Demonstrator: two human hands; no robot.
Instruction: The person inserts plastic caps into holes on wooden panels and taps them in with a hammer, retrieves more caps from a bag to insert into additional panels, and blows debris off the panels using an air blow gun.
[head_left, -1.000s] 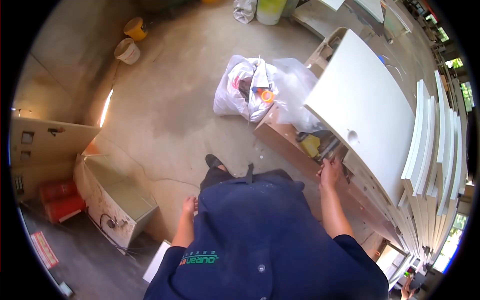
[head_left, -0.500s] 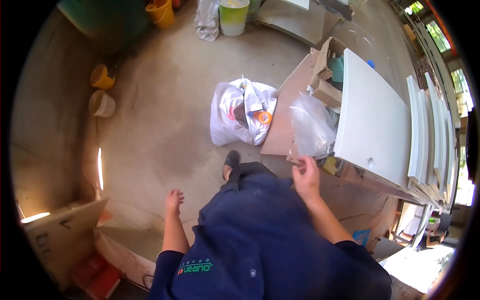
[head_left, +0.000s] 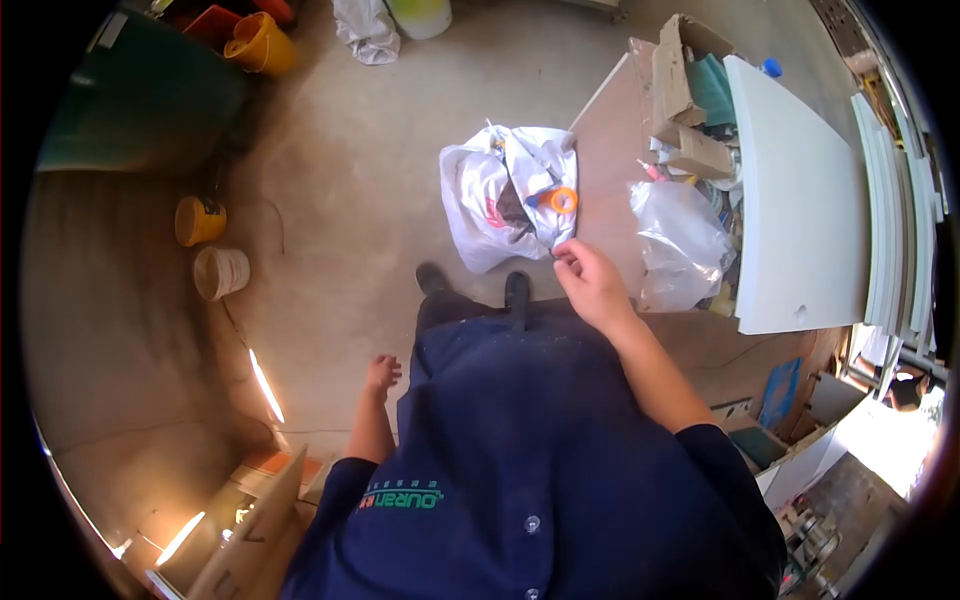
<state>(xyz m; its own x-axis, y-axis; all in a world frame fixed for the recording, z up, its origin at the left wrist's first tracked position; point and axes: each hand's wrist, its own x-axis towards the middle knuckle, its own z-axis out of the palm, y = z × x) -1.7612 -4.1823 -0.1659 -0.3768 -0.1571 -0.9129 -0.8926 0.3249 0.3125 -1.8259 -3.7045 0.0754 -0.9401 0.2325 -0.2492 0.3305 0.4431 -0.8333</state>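
Currently, right hand near a slack white plastic sack

The sack slumps on a grey concrete floor at the person's 12 o'clock, its mouth gaping, with a round orange plastic ring at its 3 o'clock side. The right hand appears at its 5 o'clock edge, thumb and fingers drawn narrow; whether they touch the sack or pinch anything, one cannot tell. At 10 o'clock the left hand hangs, fingers loosely curled, nothing visible in them.

A tug on the limp rim could spill the ring, which seems loosely seated. A black fabric-like shoe near the sack's 7 o'clock could nudge it over with a careless step.
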